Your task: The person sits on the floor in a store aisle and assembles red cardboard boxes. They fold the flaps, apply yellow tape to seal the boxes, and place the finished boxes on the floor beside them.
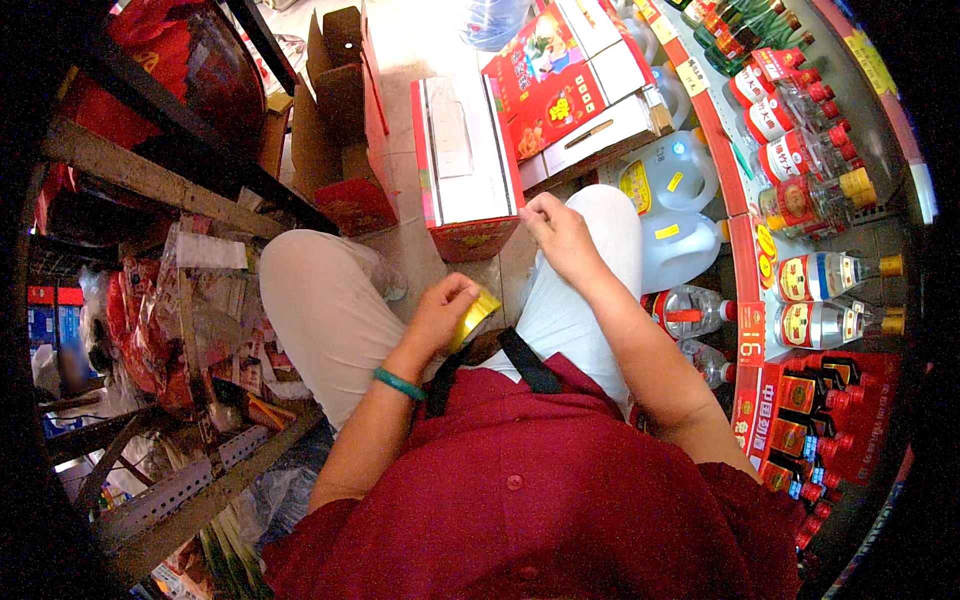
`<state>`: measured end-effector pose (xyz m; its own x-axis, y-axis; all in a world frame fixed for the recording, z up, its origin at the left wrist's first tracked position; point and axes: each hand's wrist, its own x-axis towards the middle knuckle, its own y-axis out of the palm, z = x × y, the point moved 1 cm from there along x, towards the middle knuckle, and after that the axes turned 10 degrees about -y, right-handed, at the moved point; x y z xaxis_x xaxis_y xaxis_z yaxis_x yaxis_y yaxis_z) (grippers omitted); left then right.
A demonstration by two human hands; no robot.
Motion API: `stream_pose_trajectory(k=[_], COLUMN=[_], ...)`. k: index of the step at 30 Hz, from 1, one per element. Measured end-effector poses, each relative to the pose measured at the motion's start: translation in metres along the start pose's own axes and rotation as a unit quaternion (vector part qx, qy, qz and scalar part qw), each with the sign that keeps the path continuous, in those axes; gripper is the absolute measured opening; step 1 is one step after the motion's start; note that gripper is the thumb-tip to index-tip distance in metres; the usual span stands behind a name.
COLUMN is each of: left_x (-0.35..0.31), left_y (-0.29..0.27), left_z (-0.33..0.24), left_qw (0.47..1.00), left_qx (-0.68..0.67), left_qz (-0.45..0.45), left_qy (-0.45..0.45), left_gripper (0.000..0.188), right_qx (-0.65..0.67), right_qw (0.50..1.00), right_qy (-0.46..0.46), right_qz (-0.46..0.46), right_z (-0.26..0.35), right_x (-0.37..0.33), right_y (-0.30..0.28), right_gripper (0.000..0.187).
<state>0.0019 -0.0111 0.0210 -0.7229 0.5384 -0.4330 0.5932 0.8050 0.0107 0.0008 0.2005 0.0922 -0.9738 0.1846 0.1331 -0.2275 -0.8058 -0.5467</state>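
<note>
My left hand [443, 308] is closed around a shiny yellow roll [474, 318] that looks like packing tape, held low over my lap. My right hand [562, 235] is above my right knee, its fingers curled together by the near right corner of a red carton with a white top [465, 150]. Whatever those fingers pinch, if anything, is too small to make out. The carton stands upright on the floor between and ahead of my knees.
An open cardboard carton [345, 130] stands at the far left, and red printed boxes [550, 85] lie beyond. Large blue jugs [680, 170] and shelves of bottles [785, 125] line my right. A cluttered metal rack [180, 490] with plastic bags runs along my left.
</note>
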Motion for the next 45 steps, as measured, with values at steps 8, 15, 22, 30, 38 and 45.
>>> stream_pose_trajectory(k=[8,15,22,30,38,45], left_x=[-0.005,-0.001,0.005,0.018,0.056,0.071], left_y=[-0.008,-0.020,-0.033,-0.065,-0.076,-0.078], left_z=[-0.007,-0.006,0.000,-0.048,-0.039,-0.022], left_qw=[0.993,0.972,0.934,0.923,0.928,0.910], left_qx=[-0.025,-0.084,-0.142,-0.081,0.017,0.050], left_qz=[-0.110,-0.219,-0.324,-0.370,-0.370,-0.412], left_qy=[0.019,0.011,0.041,0.067,0.033,-0.017], left_gripper=[0.015,0.015,0.011,0.014,0.033,0.047], right_qx=[-0.171,-0.118,-0.032,-0.027,0.032,0.063], right_qw=[0.970,0.992,0.999,0.999,0.997,0.995], right_qy=[-0.167,0.002,-0.023,0.041,0.058,0.075], right_qz=[-0.042,0.049,-0.020,0.007,-0.026,-0.021], right_z=[-0.018,-0.025,-0.015,-0.036,-0.050,-0.059], right_x=[0.016,0.030,0.032,0.034,0.034,0.031], right_y=[0.024,0.040,0.036,0.038,0.045,0.057], right_gripper=[0.047,0.065,0.054,0.053,0.044,0.035])
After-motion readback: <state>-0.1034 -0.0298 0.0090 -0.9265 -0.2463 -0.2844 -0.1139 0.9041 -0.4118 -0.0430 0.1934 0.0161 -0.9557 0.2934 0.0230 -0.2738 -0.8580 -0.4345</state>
